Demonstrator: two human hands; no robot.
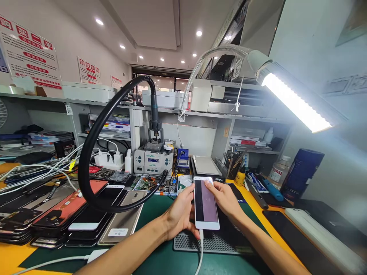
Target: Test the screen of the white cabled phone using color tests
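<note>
I hold a white smartphone (205,203) over the green mat, screen lit pale pink-grey. My left hand (180,214) is closed round its left edge and lower end. My right hand (225,199) grips its right edge, with the thumb resting on the screen near the top. A white charging cable (200,250) is plugged into the phone's bottom end and runs down towards me. Under the phone lies a perforated grey pad (212,242).
Stacks of phones and screens (71,214) fill the left of the bench. A thick black hose (94,152) loops from a hot-air station (155,160). Tools and a blue-handled screwdriver (269,189) lie at right, below a bright lamp (295,101). Shelves stand behind.
</note>
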